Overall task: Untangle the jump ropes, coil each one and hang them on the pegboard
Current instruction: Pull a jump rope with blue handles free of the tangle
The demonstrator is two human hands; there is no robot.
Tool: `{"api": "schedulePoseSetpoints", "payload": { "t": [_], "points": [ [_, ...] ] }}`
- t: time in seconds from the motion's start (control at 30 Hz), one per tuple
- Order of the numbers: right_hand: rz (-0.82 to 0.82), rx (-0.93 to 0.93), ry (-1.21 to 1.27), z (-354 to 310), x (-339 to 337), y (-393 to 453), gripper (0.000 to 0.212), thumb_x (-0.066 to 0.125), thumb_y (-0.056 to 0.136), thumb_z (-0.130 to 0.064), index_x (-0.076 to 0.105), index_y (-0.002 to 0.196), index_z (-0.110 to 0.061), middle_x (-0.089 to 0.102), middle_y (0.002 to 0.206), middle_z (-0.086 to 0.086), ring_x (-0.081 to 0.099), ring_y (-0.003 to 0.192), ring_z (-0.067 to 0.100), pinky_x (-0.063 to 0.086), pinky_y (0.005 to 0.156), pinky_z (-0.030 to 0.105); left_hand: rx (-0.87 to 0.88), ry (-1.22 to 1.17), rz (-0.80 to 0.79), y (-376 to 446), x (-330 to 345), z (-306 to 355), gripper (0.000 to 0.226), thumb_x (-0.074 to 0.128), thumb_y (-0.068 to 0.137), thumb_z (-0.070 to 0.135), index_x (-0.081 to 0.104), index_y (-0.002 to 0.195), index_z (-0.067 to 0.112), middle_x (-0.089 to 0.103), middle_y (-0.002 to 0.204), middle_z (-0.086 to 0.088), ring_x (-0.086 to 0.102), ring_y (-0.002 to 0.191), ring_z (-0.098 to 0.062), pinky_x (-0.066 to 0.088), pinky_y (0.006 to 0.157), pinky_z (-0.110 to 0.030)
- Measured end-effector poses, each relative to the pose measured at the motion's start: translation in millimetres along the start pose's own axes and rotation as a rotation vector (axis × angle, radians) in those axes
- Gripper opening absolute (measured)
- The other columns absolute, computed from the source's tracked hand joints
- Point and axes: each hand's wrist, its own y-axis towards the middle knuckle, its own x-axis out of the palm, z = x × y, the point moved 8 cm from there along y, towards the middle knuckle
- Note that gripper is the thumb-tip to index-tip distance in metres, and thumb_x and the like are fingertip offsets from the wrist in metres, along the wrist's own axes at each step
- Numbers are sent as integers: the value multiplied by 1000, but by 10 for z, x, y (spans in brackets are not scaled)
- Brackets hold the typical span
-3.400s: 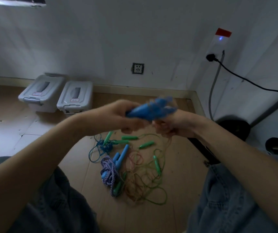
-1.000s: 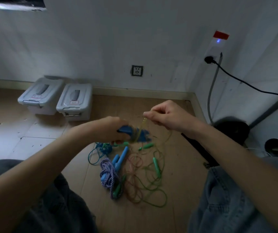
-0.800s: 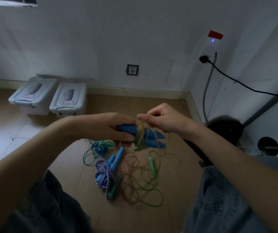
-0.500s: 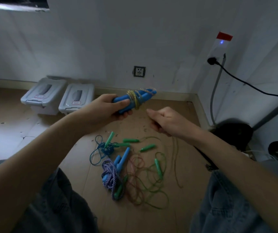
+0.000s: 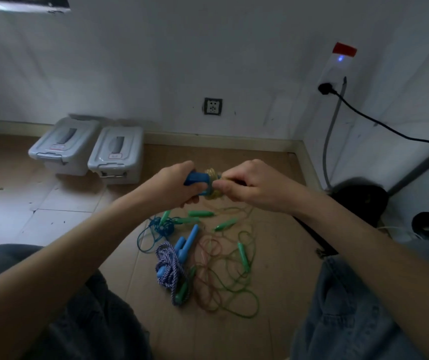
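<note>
My left hand (image 5: 174, 184) grips a pair of blue jump-rope handles (image 5: 196, 179) held level above the floor. A yellowish cord (image 5: 213, 184) is wound round their right end. My right hand (image 5: 249, 187) pinches that cord at the wound bundle, and a loose strand trails down from it. Below on the wooden floor lies a tangle of ropes: green cord (image 5: 236, 289) with green handles (image 5: 243, 257), a reddish cord (image 5: 209, 258), a blue cord (image 5: 160, 227), and a purple-white braided rope (image 5: 170, 266) with blue handles (image 5: 187, 242). No pegboard is in view.
Two grey lidded plastic boxes (image 5: 116, 154) stand by the back wall at the left. A black cable (image 5: 379, 124) runs from a wall socket on the right wall. A dark round object (image 5: 359, 201) sits in the right corner. My knees in jeans frame the floor.
My left hand has lowered the blue handles from a raised tilt to level. My right hand, apart from them half a second ago, has come back up onto the wound cord.
</note>
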Motion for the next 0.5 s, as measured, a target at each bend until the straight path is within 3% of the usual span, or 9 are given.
{"api": "schedulePoseSetpoints", "payload": {
  "t": [0.1,0.2,0.27,0.33,0.43,0.5],
  "points": [
    [-102,-20,-31,-53,95,29,39,50,95,-26,49,57,-23,44,49,-10,44,44,2,30,49,15,-16,-90,-75,-31,170,99,18,56,89,21,46,77,14,60,64,1,51,45,-5,43,48,-19],
    [-110,-52,-46,-106,87,58,37,50,95,-26,53,58,-22,46,47,-11,47,46,1,31,51,13,-181,-595,-46,-20,234,50,11,50,92,9,49,82,4,54,66,-7,49,42,-4,42,42,-14],
    [-95,-71,-86,-108,46,49,37,50,95,-26,52,57,-22,44,46,-11,47,46,2,31,50,14,-298,-1010,3,12,219,-72,13,46,94,9,51,92,-3,51,71,-11,50,48,-7,42,44,-11],
    [-40,-29,-121,-20,-35,37,37,50,94,-26,54,58,-20,44,46,-12,45,44,4,30,49,16,-372,-1247,51,42,149,-211,17,43,96,13,50,98,-3,52,73,-11,49,52,-7,43,43,-9],
    [174,166,-126,284,-269,44,34,47,96,-27,61,65,-19,45,47,-12,42,40,3,31,47,19,-340,-1307,105,96,30,-334,19,44,96,17,50,104,1,54,78,-9,53,57,-6,46,46,-10],
    [280,327,-19,511,-383,15,39,41,98,-27,57,64,-18,46,49,-9,44,37,1,33,48,20,-195,-1209,19,118,-40,-258,16,46,94,18,54,101,6,59,77,-8,56,54,-4,47,48,-11]
  ]
}}
